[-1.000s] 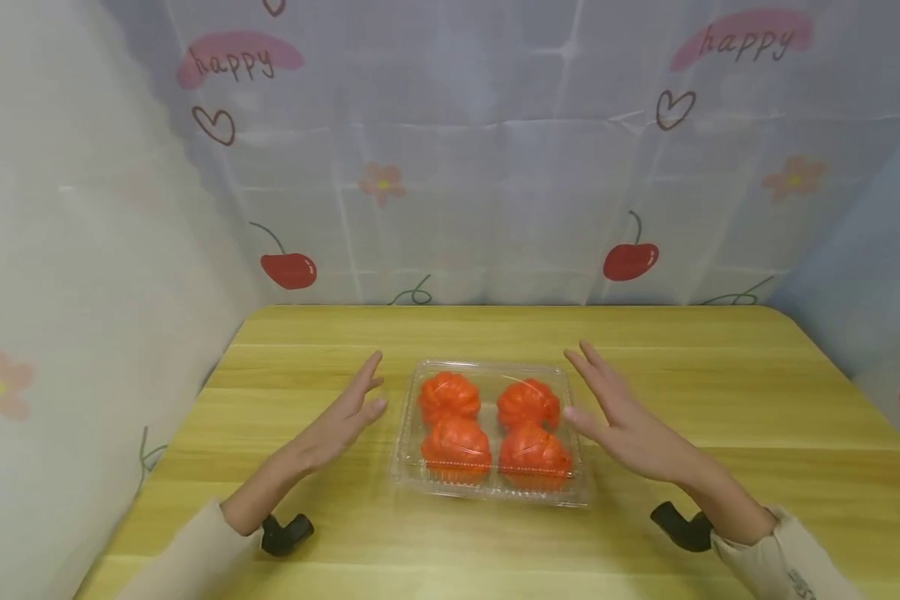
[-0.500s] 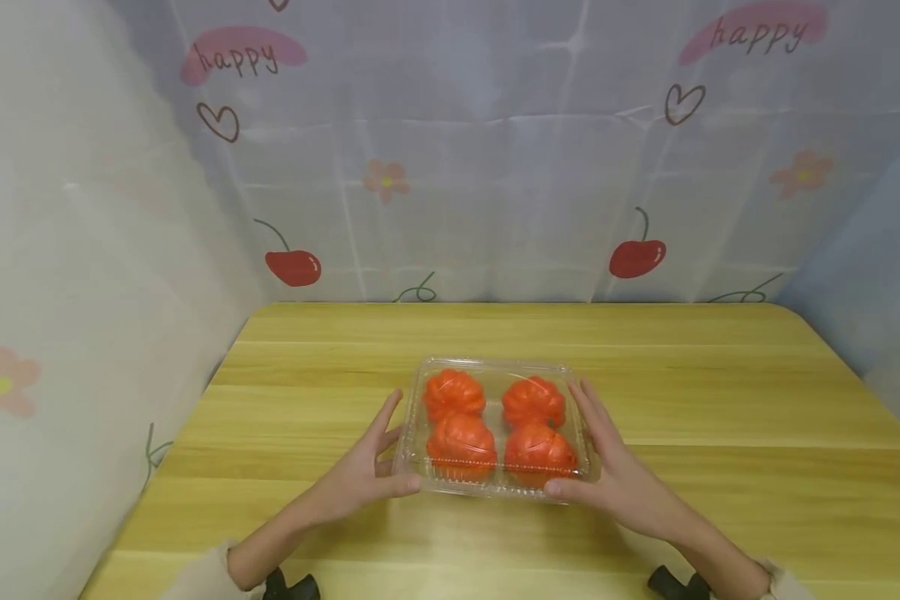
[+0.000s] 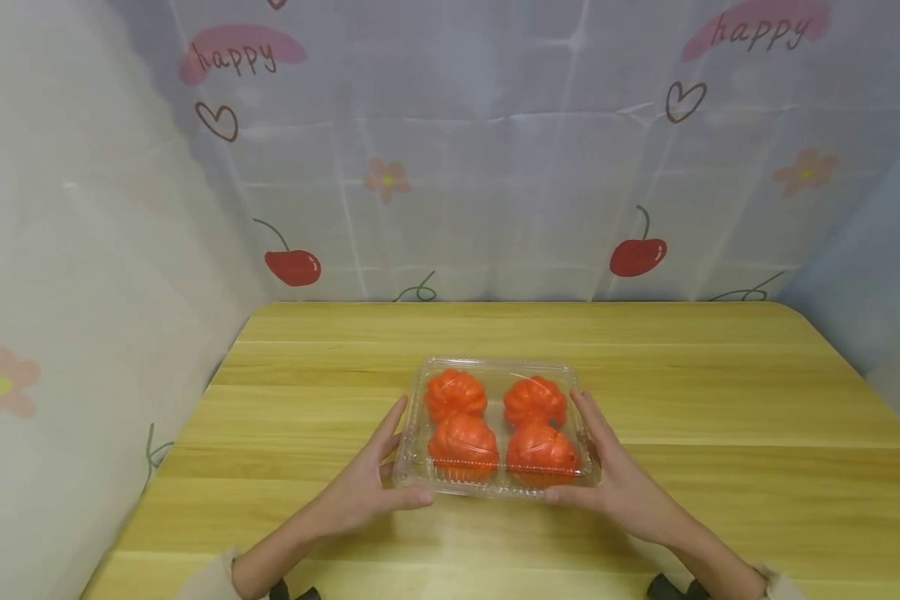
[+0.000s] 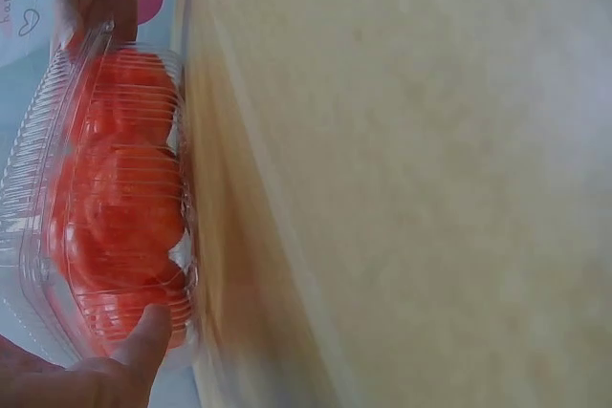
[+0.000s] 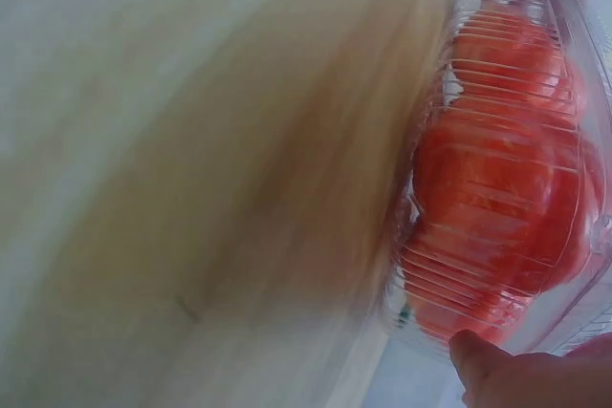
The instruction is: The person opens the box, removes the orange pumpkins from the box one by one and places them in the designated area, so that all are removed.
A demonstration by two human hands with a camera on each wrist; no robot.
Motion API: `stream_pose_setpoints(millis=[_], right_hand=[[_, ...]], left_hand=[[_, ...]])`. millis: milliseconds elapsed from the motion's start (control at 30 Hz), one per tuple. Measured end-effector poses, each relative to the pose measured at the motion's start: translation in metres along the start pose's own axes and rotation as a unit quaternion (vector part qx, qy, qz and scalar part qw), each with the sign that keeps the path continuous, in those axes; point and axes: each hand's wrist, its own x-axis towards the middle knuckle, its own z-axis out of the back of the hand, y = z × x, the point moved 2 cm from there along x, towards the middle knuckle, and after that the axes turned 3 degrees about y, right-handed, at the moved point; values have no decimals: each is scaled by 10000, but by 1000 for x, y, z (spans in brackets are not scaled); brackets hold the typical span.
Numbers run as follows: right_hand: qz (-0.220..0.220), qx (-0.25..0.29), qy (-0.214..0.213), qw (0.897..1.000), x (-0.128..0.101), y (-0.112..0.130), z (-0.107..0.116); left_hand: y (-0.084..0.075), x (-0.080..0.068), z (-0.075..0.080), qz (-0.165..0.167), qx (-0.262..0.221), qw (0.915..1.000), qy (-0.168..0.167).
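A clear plastic clamshell box (image 3: 498, 364) with a ribbed front wall stands at the middle of the table. Inside it are several red-orange, deeply ribbed fruits (image 3: 463, 442) that look like tomatoes or small pumpkins. My left hand (image 3: 367, 483) grips the near left corner, thumb along the front and fingers on the side. At the near right corner, my right hand (image 3: 622, 487) grips in the same way. In the left wrist view the left thumb (image 4: 139, 351) lies against the front wall; the right wrist view shows the right thumb (image 5: 488, 365) there too. The lid looks closed.
The wooden table (image 3: 300, 367) spreads out on both sides of the box. A printed curtain (image 3: 487, 200) hangs behind the far edge, and a pale cloth (image 3: 82, 275) hangs at the left. Black wrist mounts (image 3: 671, 587) sit below the forearms.
Both hands have come in from beside the box, lowered, and closed on its near corners with thumbs at the front. The box has hardly shifted in view.
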Motion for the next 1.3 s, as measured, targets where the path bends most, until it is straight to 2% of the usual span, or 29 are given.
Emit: stream_pose_setpoints(millis=[533, 800, 1033, 1300], right_hand=[[120, 1, 36, 9999, -1, -5, -2], [450, -517, -1, 9976, -9, -3, 5], [205, -201, 125, 9995, -10, -3, 8], [113, 81, -21, 9999, -11, -7, 0]], left_hand=[[6, 1, -3, -50, 96, 9999, -72], [4, 1, -5, -7, 218, 9996, -175], [6, -1, -8, 130, 41, 9998, -161], [7, -4, -8, 330, -100, 9991, -236]])
